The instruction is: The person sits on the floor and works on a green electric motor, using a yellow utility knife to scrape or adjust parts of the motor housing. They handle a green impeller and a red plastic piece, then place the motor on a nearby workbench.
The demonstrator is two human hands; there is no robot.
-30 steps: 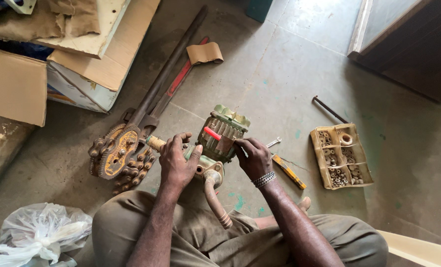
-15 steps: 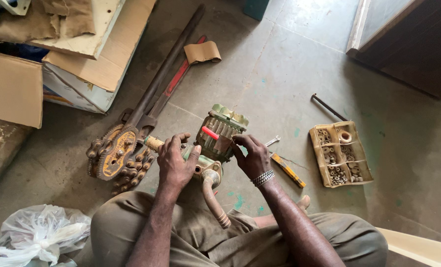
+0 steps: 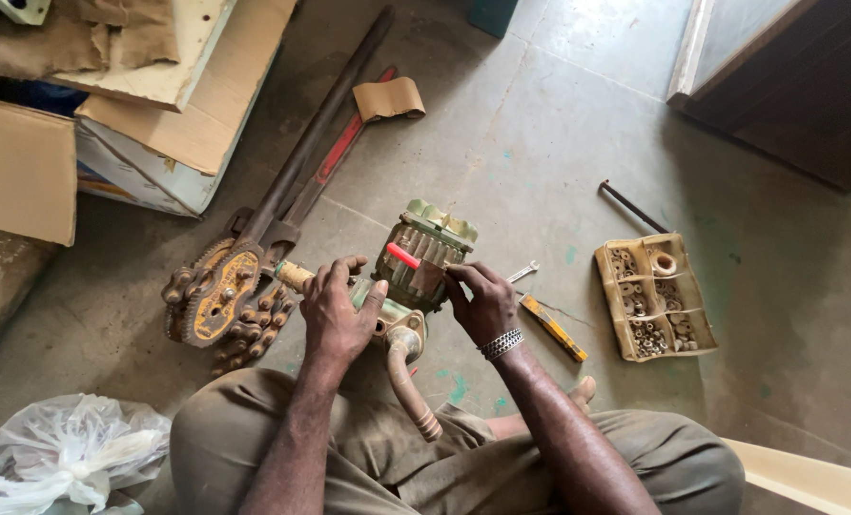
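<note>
A small green and tan motor pump (image 3: 429, 246) with a ribbed body stands on the concrete floor between my knees. My left hand (image 3: 338, 307) grips its lower green pump end, beside a tan pipe stub. My right hand (image 3: 483, 299) rests on the motor's right side with its fingers closed on a red-handled tool (image 3: 404, 256) that lies across the ribs. A curved ribbed hose outlet (image 3: 408, 383) runs from the pump toward my lap.
A large chain wrench (image 3: 223, 296) with long handles lies to the left. To the right are a small spanner (image 3: 522, 272), a yellow-handled tool (image 3: 552, 327), a compartment box of small fittings (image 3: 654, 296) and a metal rod (image 3: 632, 206). Cardboard boxes (image 3: 173, 124) lie upper left, a plastic bag (image 3: 68, 448) lower left.
Both hands stay on the pump with only slight shifts of the fingers. The camera view drifted a little.
</note>
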